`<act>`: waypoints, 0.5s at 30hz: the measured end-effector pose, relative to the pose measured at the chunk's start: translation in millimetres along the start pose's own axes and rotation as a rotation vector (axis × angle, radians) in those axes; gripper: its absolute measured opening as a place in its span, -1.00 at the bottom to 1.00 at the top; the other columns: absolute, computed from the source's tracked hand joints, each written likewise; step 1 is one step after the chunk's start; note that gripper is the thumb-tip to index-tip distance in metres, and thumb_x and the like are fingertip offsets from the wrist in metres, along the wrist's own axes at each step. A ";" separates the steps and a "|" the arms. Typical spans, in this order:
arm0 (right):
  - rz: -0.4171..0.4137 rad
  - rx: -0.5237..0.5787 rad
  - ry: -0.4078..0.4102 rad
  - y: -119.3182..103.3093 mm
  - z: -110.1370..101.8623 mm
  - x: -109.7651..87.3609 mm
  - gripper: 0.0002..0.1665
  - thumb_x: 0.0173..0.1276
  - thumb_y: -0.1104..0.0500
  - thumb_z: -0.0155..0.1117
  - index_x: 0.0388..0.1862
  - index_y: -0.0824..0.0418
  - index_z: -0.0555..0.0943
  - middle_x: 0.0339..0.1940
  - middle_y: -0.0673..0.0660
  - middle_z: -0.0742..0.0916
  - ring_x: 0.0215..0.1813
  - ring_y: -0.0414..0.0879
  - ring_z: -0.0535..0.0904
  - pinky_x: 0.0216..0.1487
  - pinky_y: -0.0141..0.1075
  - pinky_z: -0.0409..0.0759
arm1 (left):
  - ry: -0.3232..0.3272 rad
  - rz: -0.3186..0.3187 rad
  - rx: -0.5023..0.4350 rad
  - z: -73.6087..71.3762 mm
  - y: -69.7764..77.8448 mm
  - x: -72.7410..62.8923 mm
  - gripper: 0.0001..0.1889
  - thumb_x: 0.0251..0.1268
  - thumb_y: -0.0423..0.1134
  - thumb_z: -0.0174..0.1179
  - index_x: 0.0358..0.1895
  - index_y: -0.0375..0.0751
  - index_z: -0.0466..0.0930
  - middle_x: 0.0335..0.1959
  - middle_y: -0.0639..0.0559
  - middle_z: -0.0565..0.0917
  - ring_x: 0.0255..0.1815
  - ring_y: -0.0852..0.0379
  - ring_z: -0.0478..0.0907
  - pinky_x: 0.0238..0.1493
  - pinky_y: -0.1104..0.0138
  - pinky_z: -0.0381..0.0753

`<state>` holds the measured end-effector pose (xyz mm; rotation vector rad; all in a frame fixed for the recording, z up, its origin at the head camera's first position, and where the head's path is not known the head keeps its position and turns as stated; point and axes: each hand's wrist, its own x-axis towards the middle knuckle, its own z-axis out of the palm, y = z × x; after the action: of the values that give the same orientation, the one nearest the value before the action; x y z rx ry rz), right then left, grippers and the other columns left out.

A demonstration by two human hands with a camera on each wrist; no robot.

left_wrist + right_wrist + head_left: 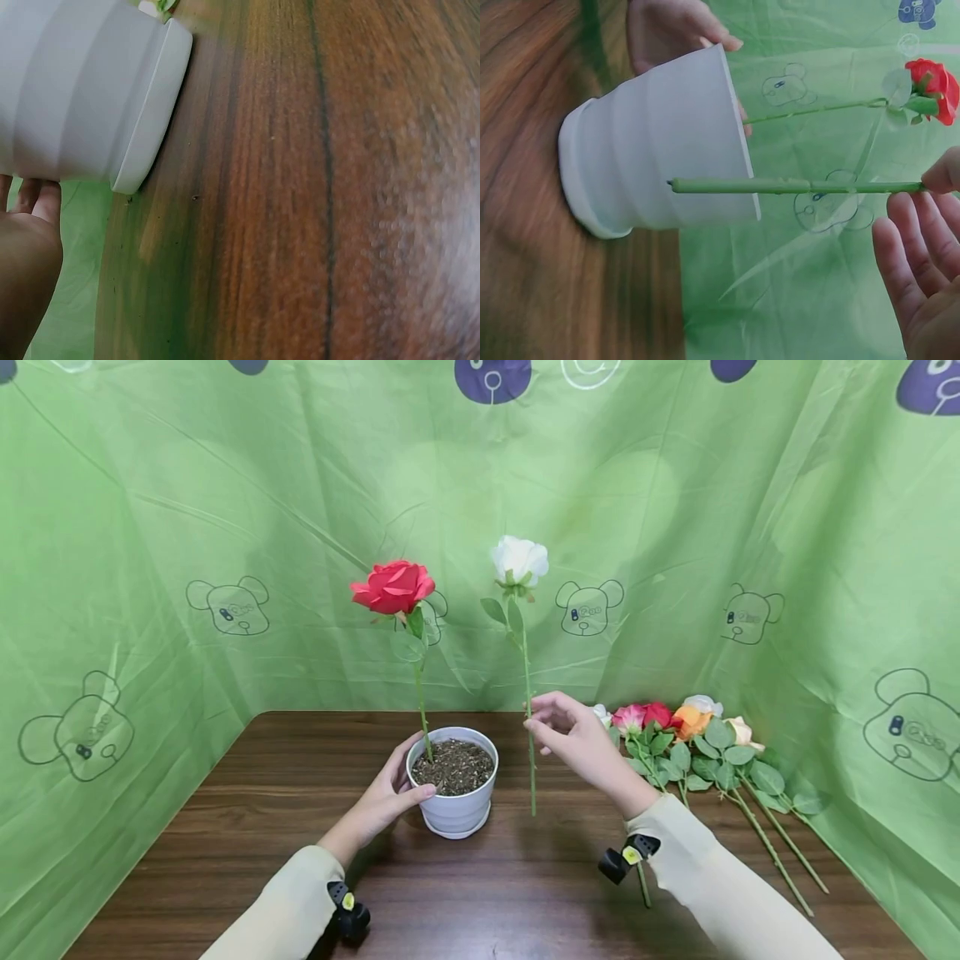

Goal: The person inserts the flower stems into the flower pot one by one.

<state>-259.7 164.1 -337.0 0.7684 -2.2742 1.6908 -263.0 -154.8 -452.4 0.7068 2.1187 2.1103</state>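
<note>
Green cloth (112, 568) printed with cartoon bear heads hangs at the left and runs round behind the dark brown wooden table (187, 860). On that side a pale sleeve (277, 906) with a small black camera (351, 920) at the wrist leads up to the person's left hand (386, 797), which is wrapped round the side of a white flowerpot (456, 812), thumb lying by the near rim. A red rose (393, 587) rises from the potting soil (459, 770), its stem set in the left part of the pot and tilting slightly left. The pot stands upright in its white saucer (459, 834) on the table. Just right of it, a white rose (520, 560) is held nearly upright, bloom uppermost, its lower end beside the pot and out of the soil. The person's right hand (581, 742) pinches the lower part of that stem between thumb and fingertips. A second black camera (617, 865) sits at this wrist. Farther right, loose roses lie bunched on the table, among them a pink rose (628, 719), a second red rose (657, 714), an orange rose (692, 723) and a cream rose (741, 733), leaves overlapping.
</note>
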 end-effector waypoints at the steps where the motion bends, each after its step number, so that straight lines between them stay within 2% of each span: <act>1: -0.012 0.003 0.005 -2.0 1.1 2.3 -0.67 0.38 0.31 0.34 0.08 0.38 0.56 -0.26 0.20 0.72 -0.32 0.07 0.64 -0.32 -0.10 0.73 | -0.001 -0.001 -0.007 -0.1 -0.2 -0.1 -0.07 0.28 -0.34 0.33 0.61 -0.05 -0.05 0.57 -0.21 0.11 0.57 -0.10 0.03 0.44 0.35 0.16; 4: -0.040 0.012 0.021 -9.8 4.4 9.5 -0.66 0.38 0.32 0.33 0.09 0.39 0.55 -0.25 0.23 0.72 -0.31 0.05 0.64 -0.30 -0.07 0.73 | -0.008 0.007 -0.021 -0.9 -1.0 -0.2 -0.07 0.28 -0.36 0.33 0.62 -0.05 -0.05 0.57 -0.22 0.11 0.56 -0.10 0.03 0.39 0.44 0.21; 9: -0.082 0.036 0.035 -21.5 12.7 21.4 -0.68 0.39 0.33 0.32 0.08 0.41 0.54 -0.22 0.30 0.71 -0.32 0.02 0.64 -0.29 -0.10 0.73 | -0.011 0.023 -0.033 -1.3 -1.4 -0.6 -0.08 0.29 -0.36 0.32 0.61 -0.06 -0.05 0.56 -0.24 0.12 0.56 -0.12 0.04 0.37 0.47 0.23; 15: -0.149 0.027 0.047 -26.9 24.8 31.4 -0.72 0.37 0.38 0.30 0.03 0.42 0.55 -0.26 0.19 0.71 -0.35 0.11 0.62 -0.35 -0.23 0.70 | -0.012 0.027 -0.033 -0.5 -0.9 -0.1 -0.07 0.29 -0.36 0.32 0.61 -0.08 -0.06 0.56 -0.25 0.11 0.56 -0.12 0.04 0.37 0.47 0.24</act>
<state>-268.8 126.4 -308.3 0.8706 -2.1104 1.6574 -263.3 -155.3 -453.3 0.7461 2.0753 2.1436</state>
